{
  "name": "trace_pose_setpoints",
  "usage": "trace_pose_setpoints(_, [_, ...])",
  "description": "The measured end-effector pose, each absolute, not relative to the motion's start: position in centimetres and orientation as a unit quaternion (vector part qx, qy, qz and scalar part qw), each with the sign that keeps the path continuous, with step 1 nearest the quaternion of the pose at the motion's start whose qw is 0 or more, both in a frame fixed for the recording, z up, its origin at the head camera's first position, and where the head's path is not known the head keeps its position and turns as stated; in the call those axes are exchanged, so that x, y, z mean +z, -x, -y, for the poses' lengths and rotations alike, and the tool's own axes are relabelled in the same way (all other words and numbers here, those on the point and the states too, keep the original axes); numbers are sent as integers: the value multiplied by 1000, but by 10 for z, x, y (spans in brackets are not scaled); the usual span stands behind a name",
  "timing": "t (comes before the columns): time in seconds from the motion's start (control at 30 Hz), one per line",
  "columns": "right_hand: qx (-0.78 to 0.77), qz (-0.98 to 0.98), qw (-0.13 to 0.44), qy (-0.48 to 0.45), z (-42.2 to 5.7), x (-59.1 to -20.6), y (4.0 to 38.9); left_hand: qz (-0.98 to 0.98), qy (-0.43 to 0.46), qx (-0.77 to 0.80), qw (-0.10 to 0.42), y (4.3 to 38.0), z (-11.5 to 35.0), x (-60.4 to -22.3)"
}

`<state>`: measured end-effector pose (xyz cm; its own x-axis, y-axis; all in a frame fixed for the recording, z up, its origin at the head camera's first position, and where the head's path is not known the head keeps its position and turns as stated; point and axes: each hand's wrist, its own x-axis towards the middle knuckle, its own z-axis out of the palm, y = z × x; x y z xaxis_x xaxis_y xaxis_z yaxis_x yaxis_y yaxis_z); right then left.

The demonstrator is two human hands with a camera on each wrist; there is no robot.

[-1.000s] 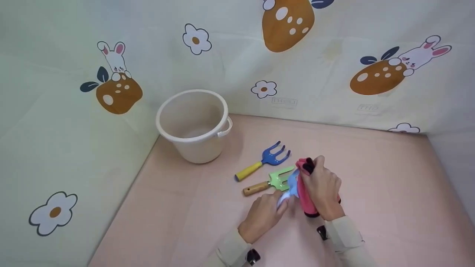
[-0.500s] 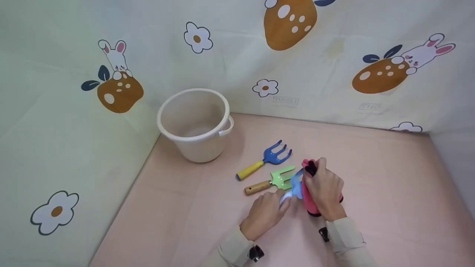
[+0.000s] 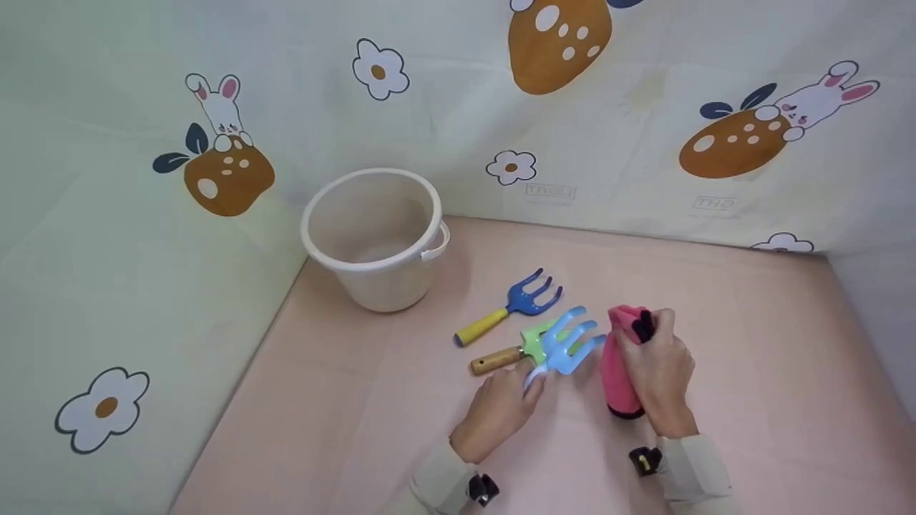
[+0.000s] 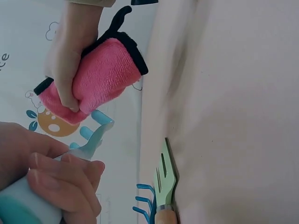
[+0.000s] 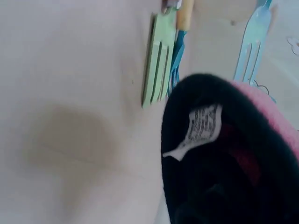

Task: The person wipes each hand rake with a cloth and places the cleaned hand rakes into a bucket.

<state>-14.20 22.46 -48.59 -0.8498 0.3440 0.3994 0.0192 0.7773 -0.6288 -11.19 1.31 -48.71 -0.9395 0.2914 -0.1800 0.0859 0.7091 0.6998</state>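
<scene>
My left hand (image 3: 499, 408) grips the pale handle of a light blue hand rake (image 3: 561, 357), its tines pointing up and away. In the left wrist view the fingers wrap round the white and teal handle. My right hand (image 3: 665, 368) holds a folded pink cloth (image 3: 618, 379) with black edging, just right of the tines; a white label (image 5: 204, 126) shows inside its fold. Below the rake, partly covered by it in the head view, lies a green hand fork (image 3: 534, 345) with a wooden handle. Behind that lies a blue hand rake (image 3: 527, 300) with a yellow handle.
A cream bucket (image 3: 386, 290) with a side handle stands at the back left, near the wall. The pink tabletop (image 3: 751, 343) runs to a pale wall (image 3: 444, 107) printed with rabbits and flowers.
The cloth has come off the light blue rake's tines as my right hand moved right. My left hand has shifted slightly left, and the tines now show in full.
</scene>
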Motion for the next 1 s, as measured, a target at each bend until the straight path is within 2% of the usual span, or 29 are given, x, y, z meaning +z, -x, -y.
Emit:
trace_pose_setpoints(0.2, [471,850,146,184,-231,-485,138,-911,-95,386,111,112,-16,-486])
trace_pose_setpoints(0.5, [627,756,-50,180,-225,-483,137,-887,-110,444,65,111,-20,-483])
trace_pose_setpoints(0.63, [689,697,-89,179,-216,-484,134,-874,-123,466,59,112,-21,-484])
trace_pose_setpoints(1.0, [815,537,-146,163,-198,-488,127,-862,-137,486,46,114,-26,-483])
